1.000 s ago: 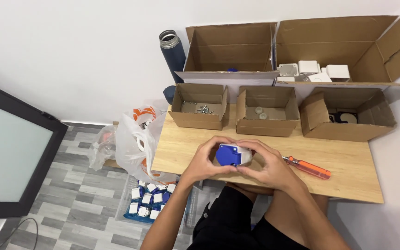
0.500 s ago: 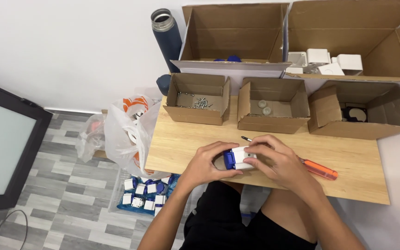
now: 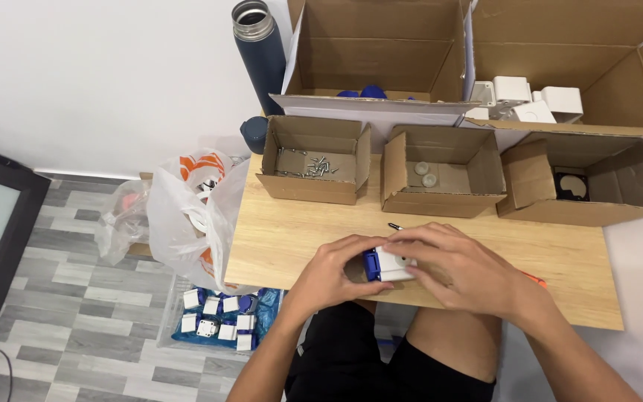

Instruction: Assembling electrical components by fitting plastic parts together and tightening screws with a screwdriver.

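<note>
Right now my left hand [image 3: 329, 272] and right hand [image 3: 459, 268] are both closed in a grip on a small white and blue block [image 3: 387, 263], held just above the near edge of the wooden table [image 3: 292, 231]. Behind my hands stand three small cardboard boxes: the left box [image 3: 314, 160] holds loose screws [image 3: 312, 164], the middle box [image 3: 440, 171] two small clear discs [image 3: 424, 174], the right box [image 3: 582, 186] a dark round part [image 3: 574, 184]. Further back, one large box [image 3: 381, 56] shows blue pieces [image 3: 370, 93] and another large box [image 3: 582, 59] white housings [image 3: 533, 100]. A dark flask [image 3: 260, 52] stands beside them. On the floor, a tray [image 3: 221, 320] holds more white blocks, beside a white plastic bag [image 3: 187, 216].
</note>
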